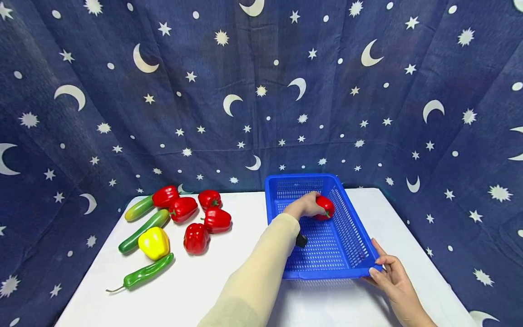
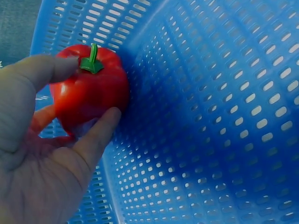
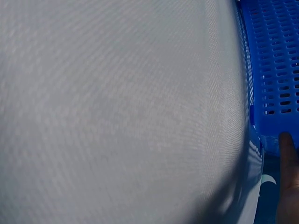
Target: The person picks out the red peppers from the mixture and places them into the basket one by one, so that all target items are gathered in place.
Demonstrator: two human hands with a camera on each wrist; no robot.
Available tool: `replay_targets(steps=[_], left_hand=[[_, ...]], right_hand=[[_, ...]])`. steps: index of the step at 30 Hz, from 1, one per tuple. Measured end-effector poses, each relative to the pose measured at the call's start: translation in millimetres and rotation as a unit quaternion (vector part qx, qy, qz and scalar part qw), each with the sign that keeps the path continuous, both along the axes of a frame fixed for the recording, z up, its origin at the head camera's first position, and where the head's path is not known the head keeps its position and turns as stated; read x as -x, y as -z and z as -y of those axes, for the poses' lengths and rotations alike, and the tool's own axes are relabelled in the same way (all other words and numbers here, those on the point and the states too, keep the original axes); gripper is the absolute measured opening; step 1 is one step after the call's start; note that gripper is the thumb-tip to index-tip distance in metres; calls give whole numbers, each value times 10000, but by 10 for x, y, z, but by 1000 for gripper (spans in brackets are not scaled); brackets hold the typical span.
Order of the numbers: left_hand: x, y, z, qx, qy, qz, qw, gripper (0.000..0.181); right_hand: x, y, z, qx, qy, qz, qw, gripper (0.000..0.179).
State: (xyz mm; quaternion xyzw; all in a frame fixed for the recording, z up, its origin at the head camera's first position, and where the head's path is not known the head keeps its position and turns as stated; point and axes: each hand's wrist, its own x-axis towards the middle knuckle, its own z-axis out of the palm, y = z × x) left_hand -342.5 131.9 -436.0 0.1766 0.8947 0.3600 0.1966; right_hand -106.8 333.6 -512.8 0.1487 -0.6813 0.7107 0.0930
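Note:
Inside the blue perforated plastic basket (image 1: 323,275), my left hand (image 1: 304,205) holds a red bell pepper (image 1: 326,208) close to the right side wall. In the left wrist view, thumb and fingers curl round the pepper (image 2: 96,91), whose green stem points up. My right hand (image 1: 394,279) grips the basket's near right corner, thumb on the rim and fingers along the outside. The right wrist view catches just one finger (image 3: 288,163) against the basket's wall (image 3: 275,122). My left forearm hides part of the basket's left side.
On the white table (image 1: 245,200), to the left, lie several red bell peppers (image 1: 196,238), a yellow bell pepper (image 1: 154,243), two cucumbers (image 1: 143,230) and a long green chili pepper (image 1: 148,271). A dark blue curtain (image 1: 261,122) with moons and stars hangs behind and at the sides.

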Motion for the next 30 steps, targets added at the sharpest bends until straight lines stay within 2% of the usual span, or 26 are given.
replay_targets(steps=[5,6,7,10,13,14,21,23,30], left_hand=[[9,-12,-10,-14,43,-134,9999,62],[26,-9,-19,11,23,-145,9999,61],[75,49,-39,11,-21,-217,9998,61],[90,45,-57,87,-148,-234,9996,59],[85,51,-74,55,-321,-235,9992,58],[40,-3,-65,38,-379,-159,9991,58],[-3,-6,-94,205,-502,-576,9969,59],[-8,-5,-93,171,-510,-604,9967,60],[22,31,-89,-45,-547,-536,9971,59]], right_hand=[[-6,2,-5,102,-47,-126,9999,18],[-5,4,-6,144,-83,-190,9997,18],[-3,4,-7,163,-102,-224,9996,18],[5,0,-11,73,-56,-157,9998,18],[16,13,-22,-1,-38,-128,9999,17],[18,18,-25,-12,-53,-145,9999,17],[7,23,-32,-127,116,78,9998,16],[0,10,-25,-116,151,138,9997,16],[9,2,-16,68,-53,-124,9999,16]])
